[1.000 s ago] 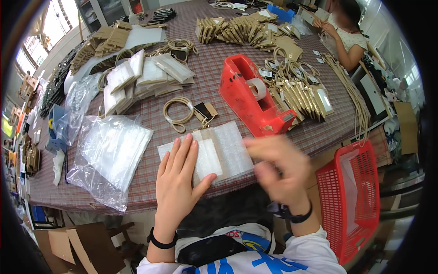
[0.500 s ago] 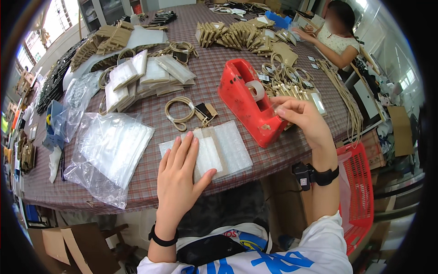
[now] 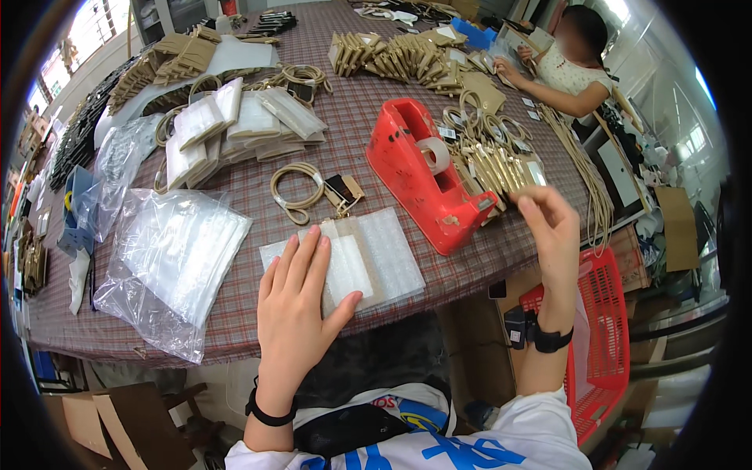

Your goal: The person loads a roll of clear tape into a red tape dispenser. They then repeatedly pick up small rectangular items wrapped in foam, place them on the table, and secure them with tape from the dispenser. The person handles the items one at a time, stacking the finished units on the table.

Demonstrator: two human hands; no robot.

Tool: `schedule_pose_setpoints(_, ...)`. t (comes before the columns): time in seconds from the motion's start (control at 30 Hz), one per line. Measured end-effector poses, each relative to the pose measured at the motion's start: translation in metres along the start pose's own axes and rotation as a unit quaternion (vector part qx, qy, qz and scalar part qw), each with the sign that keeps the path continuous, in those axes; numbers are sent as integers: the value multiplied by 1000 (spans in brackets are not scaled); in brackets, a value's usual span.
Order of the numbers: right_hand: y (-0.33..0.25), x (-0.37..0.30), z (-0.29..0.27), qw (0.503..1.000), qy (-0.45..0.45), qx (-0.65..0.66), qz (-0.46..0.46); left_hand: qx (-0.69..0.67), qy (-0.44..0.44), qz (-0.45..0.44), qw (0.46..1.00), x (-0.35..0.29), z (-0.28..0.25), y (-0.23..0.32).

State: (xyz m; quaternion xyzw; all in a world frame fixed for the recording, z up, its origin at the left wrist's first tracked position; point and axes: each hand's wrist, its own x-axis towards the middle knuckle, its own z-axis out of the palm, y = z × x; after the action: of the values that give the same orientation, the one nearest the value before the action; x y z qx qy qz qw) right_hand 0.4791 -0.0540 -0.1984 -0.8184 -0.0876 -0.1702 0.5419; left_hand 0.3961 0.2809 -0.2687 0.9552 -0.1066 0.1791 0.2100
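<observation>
My left hand (image 3: 301, 294) lies flat, fingers stretched, pressing on a beige flat piece with a white panel (image 3: 348, 270) set on a sheet of bubble wrap (image 3: 395, 262). A coiled beige cord (image 3: 298, 192) with a dark-and-tan tab is joined to this piece by a small metal clasp. Just right of the nose of a red tape dispenser (image 3: 427, 188), my right hand (image 3: 552, 227) holds thumb and finger pinched together. The strip of clear tape in the pinch barely shows. A roll of tape (image 3: 435, 155) sits in the dispenser.
Clear plastic bags (image 3: 184, 258) lie at left. Behind them are wrapped white packets (image 3: 207, 129). Beige pieces with cords (image 3: 501, 160) lie beyond the dispenser, more stacks (image 3: 399, 59) farther back. A co-worker (image 3: 568, 82) sits at far right. A red basket (image 3: 603, 329) stands right of the table.
My right hand has moved right and slightly down, away from the dispenser's nose, still pinched. My left hand stays on the beige piece. The whole view has shifted slightly.
</observation>
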Motion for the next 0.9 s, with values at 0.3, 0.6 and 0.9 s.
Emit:
schedule_pose_setpoints(0.3, -28, 28, 33, 993, -85, 53, 68, 4, 6, -9, 1000, -1, 0, 0)
schedule_pose_setpoints(0.6, 6, -7, 20, 995, 12, -83, 61, 5, 2, -9, 1000, -1, -1, 2)
schedule_pose_setpoints(0.9, -24, 39, 35, 993, -103, 22, 46, 5, 12, -9, 1000, -1, 1, 1)
